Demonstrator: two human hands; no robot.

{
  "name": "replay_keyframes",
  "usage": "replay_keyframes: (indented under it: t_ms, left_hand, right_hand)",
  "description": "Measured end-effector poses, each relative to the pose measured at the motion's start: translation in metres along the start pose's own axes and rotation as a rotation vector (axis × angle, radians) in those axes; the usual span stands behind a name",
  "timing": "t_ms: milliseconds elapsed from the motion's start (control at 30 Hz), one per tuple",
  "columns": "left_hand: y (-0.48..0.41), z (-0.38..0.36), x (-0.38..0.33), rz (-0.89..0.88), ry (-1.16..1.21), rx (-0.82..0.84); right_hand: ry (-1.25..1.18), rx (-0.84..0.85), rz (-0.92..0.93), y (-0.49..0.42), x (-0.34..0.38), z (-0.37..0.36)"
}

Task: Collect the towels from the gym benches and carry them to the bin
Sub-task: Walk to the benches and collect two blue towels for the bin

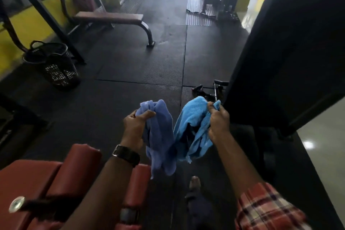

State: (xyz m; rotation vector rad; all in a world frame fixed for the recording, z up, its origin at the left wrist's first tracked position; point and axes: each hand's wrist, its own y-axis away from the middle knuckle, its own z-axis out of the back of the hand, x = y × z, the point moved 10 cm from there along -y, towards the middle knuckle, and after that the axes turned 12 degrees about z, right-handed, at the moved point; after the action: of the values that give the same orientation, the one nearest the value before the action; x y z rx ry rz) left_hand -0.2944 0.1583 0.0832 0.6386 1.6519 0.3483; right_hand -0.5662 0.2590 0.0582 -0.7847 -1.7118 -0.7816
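My left hand [134, 127] grips a periwinkle-blue towel [160, 136] that hangs bunched below the fist. My right hand [218, 123] grips a brighter sky-blue towel [194, 123], also bunched and hanging. Both towels are held side by side over the dark rubber floor, almost touching. A black mesh bin [56, 65] with a loop handle stands on the floor at the left, well ahead of my hands. A flat brown-padded bench [110, 17] stands beyond it with no towel on its pad.
A red padded bench [31, 185] sits at the lower left, under my left forearm. A large dark machine frame [291, 52] fills the right side. Small metal handles [212, 89] lie on the floor ahead. My foot [195, 183] shows below.
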Motion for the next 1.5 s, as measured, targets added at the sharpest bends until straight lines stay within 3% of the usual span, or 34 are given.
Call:
replay_keyframes:
  t_ms: [167, 367, 567, 867, 1200, 1500]
  left_hand:
    - [-0.092, -0.021, -0.059, -0.013, 0.023, -0.118]
    - [-0.192, -0.039, -0.127, -0.007, 0.123, -0.033]
    - [-0.301, -0.006, -0.188, 0.012, 0.293, -0.118]
    - [-0.468, 0.074, -0.313, 0.070, 0.465, -0.306]
    - [-0.610, 0.186, -0.458, -0.097, 0.497, -0.522]
    - [-0.736, 0.317, -0.577, -0.155, 0.681, -0.648]
  right_hand:
    - [-0.064, 0.053, -0.023, -0.127, 0.008, -0.080]
    - [-0.136, 0.196, -0.149, -0.241, -0.004, -0.217]
    - [-0.117, 0.362, -0.199, -0.325, -0.047, -0.360]
    - [-0.091, 0.463, -0.238, -0.422, -0.094, -0.587]
    - [-0.133, 0.617, -0.303, -0.490, -0.130, -0.829]
    - [-0.171, 0.843, -0.461, -0.528, -0.190, -1.088]
